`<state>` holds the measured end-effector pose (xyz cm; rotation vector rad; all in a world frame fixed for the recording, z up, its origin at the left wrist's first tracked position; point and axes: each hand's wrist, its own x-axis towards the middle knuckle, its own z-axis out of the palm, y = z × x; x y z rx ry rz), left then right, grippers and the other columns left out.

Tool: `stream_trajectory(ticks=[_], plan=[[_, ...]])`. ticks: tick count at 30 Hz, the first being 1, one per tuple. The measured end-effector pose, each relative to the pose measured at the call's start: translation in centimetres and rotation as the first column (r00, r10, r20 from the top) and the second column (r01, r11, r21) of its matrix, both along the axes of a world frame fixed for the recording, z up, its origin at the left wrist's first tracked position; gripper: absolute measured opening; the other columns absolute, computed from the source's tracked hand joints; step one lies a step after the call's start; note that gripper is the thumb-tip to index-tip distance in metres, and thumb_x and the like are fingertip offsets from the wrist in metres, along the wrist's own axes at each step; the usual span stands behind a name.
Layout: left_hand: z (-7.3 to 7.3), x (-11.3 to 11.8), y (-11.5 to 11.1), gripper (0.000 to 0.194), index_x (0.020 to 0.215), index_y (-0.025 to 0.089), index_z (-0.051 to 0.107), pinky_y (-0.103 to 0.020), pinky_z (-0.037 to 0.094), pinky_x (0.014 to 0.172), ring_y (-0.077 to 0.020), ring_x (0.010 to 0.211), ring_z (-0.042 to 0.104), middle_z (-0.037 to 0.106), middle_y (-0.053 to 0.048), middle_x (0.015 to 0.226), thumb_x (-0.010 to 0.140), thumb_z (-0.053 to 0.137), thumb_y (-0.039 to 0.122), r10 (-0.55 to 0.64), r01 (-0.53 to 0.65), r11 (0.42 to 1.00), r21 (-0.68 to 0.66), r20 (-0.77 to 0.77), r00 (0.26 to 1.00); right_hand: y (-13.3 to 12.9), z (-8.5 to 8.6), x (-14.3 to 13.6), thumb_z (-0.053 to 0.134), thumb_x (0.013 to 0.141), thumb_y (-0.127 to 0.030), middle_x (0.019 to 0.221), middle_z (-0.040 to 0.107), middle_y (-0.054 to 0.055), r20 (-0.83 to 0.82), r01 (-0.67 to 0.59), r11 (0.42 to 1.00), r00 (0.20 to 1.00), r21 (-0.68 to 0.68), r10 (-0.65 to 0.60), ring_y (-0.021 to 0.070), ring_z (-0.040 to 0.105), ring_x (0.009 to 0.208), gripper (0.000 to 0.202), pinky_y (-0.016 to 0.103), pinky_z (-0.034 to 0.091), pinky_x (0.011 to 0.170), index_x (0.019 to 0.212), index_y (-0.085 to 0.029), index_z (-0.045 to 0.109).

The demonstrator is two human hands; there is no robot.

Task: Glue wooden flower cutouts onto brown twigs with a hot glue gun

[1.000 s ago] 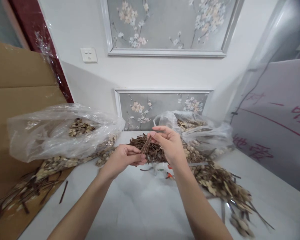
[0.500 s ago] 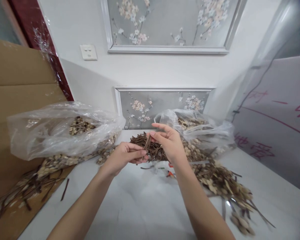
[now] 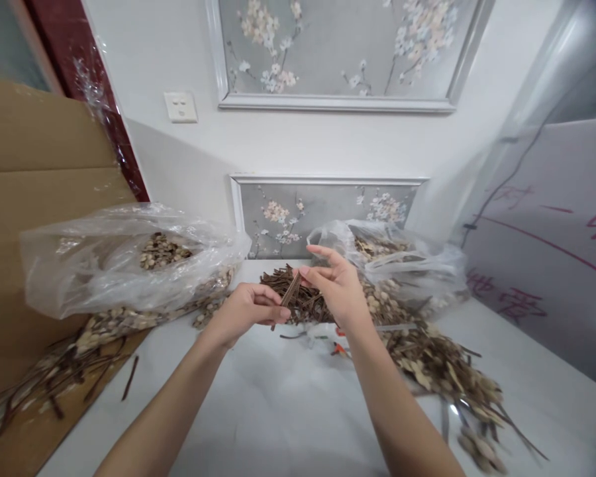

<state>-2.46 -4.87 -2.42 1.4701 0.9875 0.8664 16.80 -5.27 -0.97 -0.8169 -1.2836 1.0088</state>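
Note:
A small bundle of thin brown sticks slants between my two hands. My left hand pinches its lower end between thumb and fingers. At the upper end, the thumb and index finger of my right hand close on the sticks, its other fingers partly extended. Just behind the hands lies a heap of similar brown sticks, partly covered by my right hand. Below the heap, near my right wrist, is a white tool with orange-red parts, half hidden by the arm.
Clear plastic bags holding pale discs stand at the left and right on the white table. Dried pieces spill at the right. Dark stems lie on a cardboard sheet at the left, beside a cardboard box.
The bundle's lower end has tilted a little further to the left, and my left fingers have shifted slightly along it. My right hand has moved slightly right. The view has shifted slightly.

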Motion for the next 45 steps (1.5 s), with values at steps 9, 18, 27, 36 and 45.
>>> stream_trajectory(ticks=[9,18,27,36,45], plan=[[0.0,-0.6,0.4,0.03,0.071,0.015,0.067,-0.026,0.049,0.068,-0.0194,0.074,0.07,0.072,-0.006,0.073,0.07,0.08,0.042,-0.076,0.076,0.997,-0.012,-0.032,0.997,0.2,0.2,0.7,0.075,0.077,-0.03,0.082,0.078,0.003,0.061,-0.001,1.0,0.998,0.011,0.0,0.0199,0.073,0.082,0.06,0.034,0.058,0.081,0.131,-0.021,0.049],[0.5,-0.4,0.1,0.029,0.082,0.017,0.074,-0.031,0.052,0.079,-0.022,0.084,0.069,0.074,-0.009,0.089,0.08,0.069,0.045,-0.145,0.16,0.984,0.08,-0.173,0.974,0.3,0.0,0.7,0.077,0.075,-0.032,0.08,0.078,0.003,0.041,0.056,0.998,0.998,-0.015,-0.055,0.0187,0.072,0.075,0.059,0.034,0.058,0.08,0.128,-0.02,0.053],[-0.3,-0.3,0.0,0.033,0.083,0.018,0.074,-0.028,0.051,0.071,-0.0221,0.08,0.068,0.075,-0.006,0.084,0.084,0.062,0.049,0.025,0.072,0.965,0.252,-0.364,0.931,0.8,-0.7,0.7,0.078,0.073,-0.034,0.076,0.077,0.003,0.036,0.121,0.993,0.992,-0.004,-0.121,0.0197,0.073,0.072,0.059,0.034,0.059,0.076,0.125,-0.02,0.055],[-0.1,0.2,-0.7,0.037,0.08,0.014,0.076,-0.031,0.052,0.073,-0.0223,0.076,0.068,0.075,-0.01,0.078,0.079,0.069,0.05,-0.09,0.135,0.971,0.198,-0.222,0.971,-1.2,0.4,0.7,0.076,0.073,-0.032,0.074,0.077,0.002,0.136,0.189,0.982,0.972,0.025,-0.191,0.0241,0.074,0.077,0.061,0.036,0.058,0.076,0.129,-0.018,0.056],[0.4,-0.1,-0.9,0.031,0.077,0.014,0.072,-0.033,0.053,0.077,-0.0209,0.075,0.068,0.072,-0.007,0.074,0.076,0.073,0.045,-0.002,0.042,0.975,0.218,-0.18,0.984,-1.2,0.3,1.1,0.077,0.072,-0.033,0.074,0.076,0.002,0.093,0.145,0.989,0.985,0.009,-0.145,0.0233,0.074,0.076,0.065,0.038,0.059,0.077,0.131,-0.02,0.054]])
